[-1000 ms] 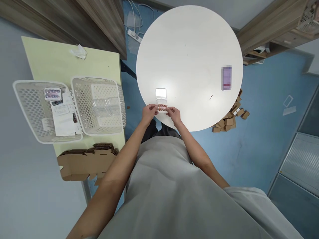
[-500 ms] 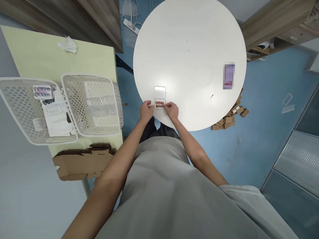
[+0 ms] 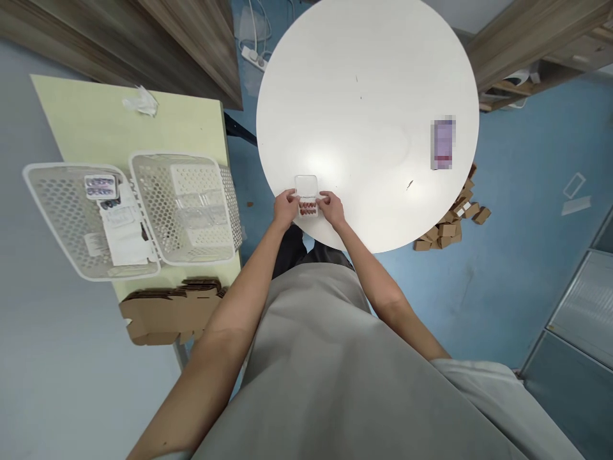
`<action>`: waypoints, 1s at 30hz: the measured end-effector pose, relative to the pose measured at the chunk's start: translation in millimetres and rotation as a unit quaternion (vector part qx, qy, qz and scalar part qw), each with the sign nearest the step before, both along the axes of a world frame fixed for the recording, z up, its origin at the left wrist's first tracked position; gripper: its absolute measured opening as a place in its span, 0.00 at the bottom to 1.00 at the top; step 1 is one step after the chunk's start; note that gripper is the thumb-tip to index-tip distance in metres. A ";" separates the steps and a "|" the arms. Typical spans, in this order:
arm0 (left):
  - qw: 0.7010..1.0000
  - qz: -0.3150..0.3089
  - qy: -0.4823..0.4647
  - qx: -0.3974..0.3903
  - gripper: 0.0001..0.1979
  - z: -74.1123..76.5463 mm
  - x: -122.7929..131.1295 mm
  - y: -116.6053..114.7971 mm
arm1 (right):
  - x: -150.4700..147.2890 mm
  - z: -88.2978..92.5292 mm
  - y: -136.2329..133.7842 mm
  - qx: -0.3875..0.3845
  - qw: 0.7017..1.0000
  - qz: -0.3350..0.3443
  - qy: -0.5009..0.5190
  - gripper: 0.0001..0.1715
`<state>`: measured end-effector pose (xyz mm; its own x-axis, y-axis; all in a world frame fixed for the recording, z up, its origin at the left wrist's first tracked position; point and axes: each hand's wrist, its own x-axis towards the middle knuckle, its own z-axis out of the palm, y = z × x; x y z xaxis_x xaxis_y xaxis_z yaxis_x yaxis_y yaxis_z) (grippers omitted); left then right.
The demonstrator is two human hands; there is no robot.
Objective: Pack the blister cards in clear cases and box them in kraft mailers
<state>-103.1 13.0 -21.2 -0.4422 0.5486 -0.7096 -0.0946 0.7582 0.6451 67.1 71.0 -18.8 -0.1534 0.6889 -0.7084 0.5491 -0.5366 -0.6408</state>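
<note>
On the near left edge of the round white table lies a small clear plastic case [image 3: 308, 215], its hinged lid [image 3: 306, 185] folded back away from me. Two rows of reddish-brown pieces that look like press-on nails [image 3: 307, 207] fill its tray. My left hand [image 3: 286, 207] is closed at the left side of the case, fingertips near the hinge. From the right, my right hand [image 3: 332, 208] pinches the opposite side. The fingertips partly cover the case's sides.
A purple blurred-out item [image 3: 443, 144] lies on the table's [image 3: 373, 76] right side. To the left, a green-topped table [image 3: 186, 118] bears two white baskets [image 3: 158, 255] with cases and papers, plus flattened cardboard [image 3: 167, 316]. Small brown boxes [image 3: 447, 230] lie on the floor at right.
My right hand has moved off the nails to the right side of the case. My left hand has come in against the left side. The whole view has shifted slightly.
</note>
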 end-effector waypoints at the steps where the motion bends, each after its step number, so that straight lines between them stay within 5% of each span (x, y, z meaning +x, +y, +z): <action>1: 1.000 0.006 -0.020 -0.002 0.24 1.7 -1.3 -1.8 | 2.6 1.6 -0.9 -0.018 0.999 -0.004 0.029 0.21; 7: 0.988 0.041 -0.149 0.016 0.21 26.5 -3.2 -19.4 | 18.7 23.5 -9.7 -0.094 0.980 -0.039 0.173 0.26; 18: 0.962 0.102 -0.243 0.069 0.16 62.3 2.8 -42.5 | 33.6 65.9 -12.5 -0.068 0.977 0.009 0.200 0.17; 24: 0.963 0.119 -0.230 0.070 0.34 72.4 7.5 -36.6 | 31.9 57.7 -10.8 -0.015 0.974 -0.001 0.224 0.34; 30: 0.956 0.087 -0.278 0.046 0.31 73.5 16.4 -40.3 | 34.5 52.3 -6.3 0.010 0.971 -0.028 0.237 0.48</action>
